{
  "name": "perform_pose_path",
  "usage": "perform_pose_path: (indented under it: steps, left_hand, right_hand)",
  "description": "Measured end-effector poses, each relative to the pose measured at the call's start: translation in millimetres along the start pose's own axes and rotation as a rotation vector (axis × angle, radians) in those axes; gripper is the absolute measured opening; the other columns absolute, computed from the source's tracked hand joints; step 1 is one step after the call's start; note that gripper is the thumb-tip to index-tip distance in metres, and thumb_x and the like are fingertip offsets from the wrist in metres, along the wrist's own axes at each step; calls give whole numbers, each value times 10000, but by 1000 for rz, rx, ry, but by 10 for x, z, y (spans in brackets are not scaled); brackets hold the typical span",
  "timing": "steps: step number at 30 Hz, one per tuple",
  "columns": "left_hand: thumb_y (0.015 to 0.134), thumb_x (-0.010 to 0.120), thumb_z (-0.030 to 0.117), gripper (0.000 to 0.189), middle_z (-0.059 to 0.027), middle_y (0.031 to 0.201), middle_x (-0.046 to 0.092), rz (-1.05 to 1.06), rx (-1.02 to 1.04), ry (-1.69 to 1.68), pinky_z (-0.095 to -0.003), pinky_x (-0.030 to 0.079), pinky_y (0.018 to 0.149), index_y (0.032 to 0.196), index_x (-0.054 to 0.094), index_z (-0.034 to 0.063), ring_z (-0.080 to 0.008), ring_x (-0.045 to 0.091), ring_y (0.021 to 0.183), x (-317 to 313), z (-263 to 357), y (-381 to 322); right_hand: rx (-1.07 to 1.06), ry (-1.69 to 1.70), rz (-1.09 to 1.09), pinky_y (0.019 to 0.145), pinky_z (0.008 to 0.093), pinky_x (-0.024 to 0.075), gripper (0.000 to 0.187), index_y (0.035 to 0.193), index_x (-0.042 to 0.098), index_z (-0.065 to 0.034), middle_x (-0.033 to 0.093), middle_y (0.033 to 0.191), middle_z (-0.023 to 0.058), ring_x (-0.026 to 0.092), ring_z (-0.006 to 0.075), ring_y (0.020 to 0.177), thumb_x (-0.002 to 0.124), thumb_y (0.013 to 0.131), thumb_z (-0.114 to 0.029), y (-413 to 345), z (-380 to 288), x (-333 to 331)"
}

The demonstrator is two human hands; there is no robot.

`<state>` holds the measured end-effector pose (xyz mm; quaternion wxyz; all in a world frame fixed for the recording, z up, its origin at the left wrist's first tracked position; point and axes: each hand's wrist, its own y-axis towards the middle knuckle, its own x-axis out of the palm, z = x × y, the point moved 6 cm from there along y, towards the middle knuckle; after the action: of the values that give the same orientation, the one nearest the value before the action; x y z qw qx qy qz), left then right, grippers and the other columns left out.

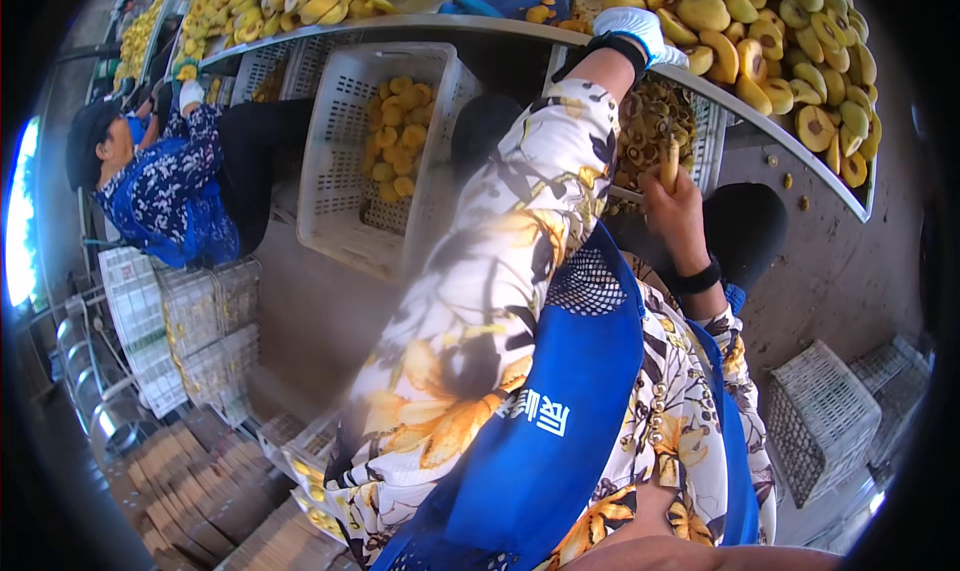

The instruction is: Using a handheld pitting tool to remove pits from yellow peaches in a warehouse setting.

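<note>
My left hand (631, 31), in a white glove with a dark band at the wrist, is at the rim of the fruit table (480, 22). Its fingers reach to the halved yellow peaches (721, 55) heaped there; whether they grip one is hidden. Below the table rim, my bare right hand (673, 212) is shut around the wooden handle of a slim hand tool (670, 162). The tool points up and away from me, its thin tip hard to make out against a crate (706, 140) of brownish fruit scraps (651, 117).
A white plastic crate (352, 230) holding yellow fruit halves (399, 132) stands to the left. Farther left sits a co-worker (169, 173) in a blue apron. Stacked crates (214, 308) stand behind that person. Another crate (821, 421) lies at right; fruit bits dot the floor (847, 271).
</note>
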<state>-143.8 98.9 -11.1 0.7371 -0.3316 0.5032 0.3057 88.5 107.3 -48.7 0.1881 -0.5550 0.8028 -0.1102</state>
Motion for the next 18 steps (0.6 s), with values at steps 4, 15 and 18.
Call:
perform_pose_path:
  steps: [4, 15, 18]
  left_hand:
    - [621, 628, 642, 693, -147, 1043, 618, 23, 91, -15, -402, 475, 812, 1014, 640, 71, -276, 602, 956, -12, 22, 69]
    - [663, 738, 221, 732, -147, 1290, 442, 234, 647, -384, -327, 355, 992, 1290, 394, 62, -262, 437, 1185, -760, 193, -1316]
    - [677, 753, 214, 759, -147, 1235, 473, 348, 499, -623, -312, 394, 942, 1310, 358, 76, -249, 489, 1116, -750, 112, -1443]
  right_hand:
    - [7, 43, 78, 388, 218, 360, 123, 849, 537, -27, 506, 571, 0, 459, 74, 425, 551, 814, -143, 1, -94, -134]
    - [-362, 364, 27, 529, 195, 431, 301, 1055, 499, 0, 582, 803, 17, 514, 56, 613, 579, 865, -219, 391, -849, -259]
    - [-313, 598, -29, 366, 199, 329, 231, 1035, 445, -42, 533, 667, 17, 421, 69, 422, 507, 908, -224, 291, -996, -112]
